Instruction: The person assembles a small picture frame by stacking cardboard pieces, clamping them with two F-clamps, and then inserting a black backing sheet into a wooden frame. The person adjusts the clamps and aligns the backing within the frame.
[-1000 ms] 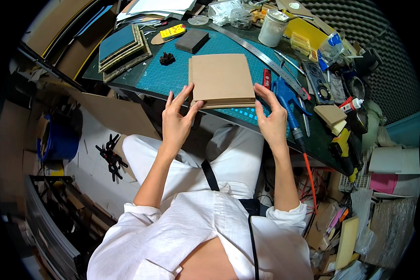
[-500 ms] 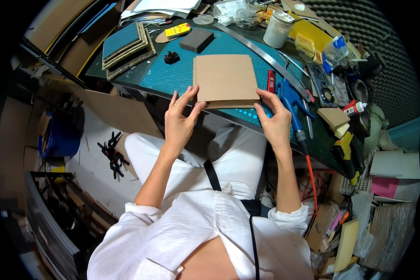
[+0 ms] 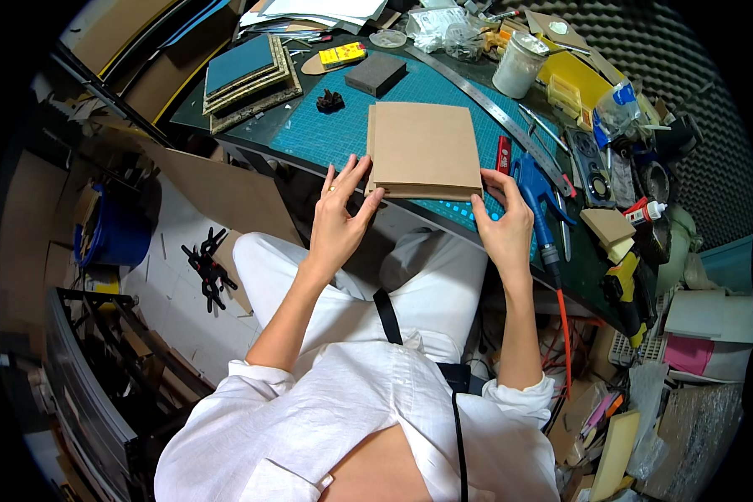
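Head view: I judge I'm squaring up the stack of brown boards (image 3: pixel 424 149) on the teal cutting mat (image 3: pixel 335 134). My left hand (image 3: pixel 339 219) pinches its near-left corner, my right hand (image 3: pixel 504 226) its near-right corner. Next calls for even pressure. Count: two boards visible, one mat, one blue glue gun (image 3: pixel 534 194) right of the stack.

this is a craft workshop, a cluttered one. my hands (image 3: pixel 343 219) hold a stack of brown boards (image 3: pixel 422 151) on a teal cutting mat (image 3: pixel 335 130), the sort you cut card on. beyond the stack lies a long steel ruler (image 3: pixel 485 92); right of my right hand (image 3: pixel 506 230) sit a blue glue gun (image 3: pixel 537 197) and a glue bottle (image 3: pixel 648 211). left of my grip, card sheets (image 3: pixel 226 192) lean by the bench. grey foam (image 3: pixel 644 50) lines the far wall.
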A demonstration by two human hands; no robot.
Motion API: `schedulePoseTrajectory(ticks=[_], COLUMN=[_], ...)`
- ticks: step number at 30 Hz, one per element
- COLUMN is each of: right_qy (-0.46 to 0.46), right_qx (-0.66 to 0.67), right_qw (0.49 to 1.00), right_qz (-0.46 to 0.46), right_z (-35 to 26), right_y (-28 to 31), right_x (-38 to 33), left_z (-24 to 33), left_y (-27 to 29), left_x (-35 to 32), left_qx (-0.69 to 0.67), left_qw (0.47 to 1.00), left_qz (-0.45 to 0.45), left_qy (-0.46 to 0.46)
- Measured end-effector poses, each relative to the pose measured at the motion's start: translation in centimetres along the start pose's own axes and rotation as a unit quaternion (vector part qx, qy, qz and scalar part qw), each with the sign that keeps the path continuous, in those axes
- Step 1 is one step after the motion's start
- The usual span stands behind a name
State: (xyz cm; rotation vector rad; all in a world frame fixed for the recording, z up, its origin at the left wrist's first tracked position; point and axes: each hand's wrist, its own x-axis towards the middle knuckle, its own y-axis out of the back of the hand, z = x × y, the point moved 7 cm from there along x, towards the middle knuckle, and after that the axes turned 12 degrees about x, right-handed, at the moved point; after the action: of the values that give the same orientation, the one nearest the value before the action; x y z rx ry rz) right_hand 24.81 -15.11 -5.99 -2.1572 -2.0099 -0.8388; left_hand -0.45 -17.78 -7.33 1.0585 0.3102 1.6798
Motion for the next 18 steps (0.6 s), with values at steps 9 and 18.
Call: schedulePoseTrajectory(ticks=[9,18], right_qy=[-0.033,-0.025], right_qx=[0.039,0.051], right_qw=[0.999,0.998], right_qz=[0.001,0.025], right_z=[0.0,0.16], right_y=[0.1,0.5], right_x=[-0.01,-0.01], left_z=[0.84,0.57], left_y=[-0.28,-0.69], left_x=[-0.17,-0.01], left_qx=[0.054,0.05], left_qw=[0.998,0.999], left_qz=[0.02,0.002], left_qy=[-0.003,0.02])
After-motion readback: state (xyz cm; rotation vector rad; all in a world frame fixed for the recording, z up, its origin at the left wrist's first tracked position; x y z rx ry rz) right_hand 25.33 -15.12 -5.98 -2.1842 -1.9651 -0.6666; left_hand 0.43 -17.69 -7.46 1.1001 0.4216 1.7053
